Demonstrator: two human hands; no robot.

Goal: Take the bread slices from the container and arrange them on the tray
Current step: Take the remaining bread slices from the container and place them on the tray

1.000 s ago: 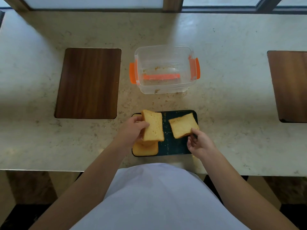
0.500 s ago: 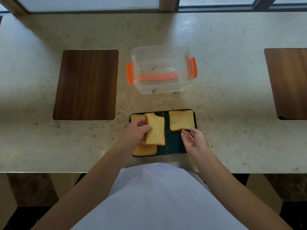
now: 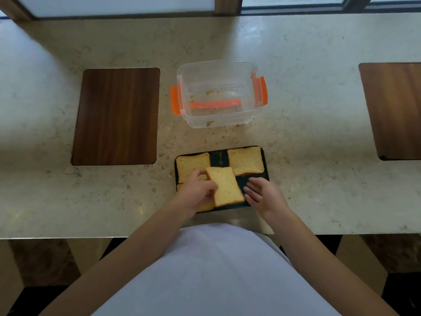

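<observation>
A dark tray (image 3: 220,156) lies near the counter's front edge. One bread slice (image 3: 246,161) rests flat in its back right corner, another slice (image 3: 191,163) in the back left. A third slice (image 3: 206,207) is mostly hidden under my left hand at the front left. My left hand (image 3: 197,191) is shut on a fourth slice (image 3: 225,187), held tilted over the tray's middle. My right hand (image 3: 264,193) hovers open over the tray's front right, beside that slice. The clear container (image 3: 218,94) with orange clasps stands behind the tray, holding only crumbs.
A brown wooden inset panel (image 3: 116,116) lies left of the container, another (image 3: 394,110) at the far right. Crumbs are scattered between container and tray. Window frames run along the counter's back edge. My white shirt fills the bottom.
My right hand laid its slice flat in the tray's back right corner, let go and drew back open. My left hand carried its slice rightward toward the tray's middle.
</observation>
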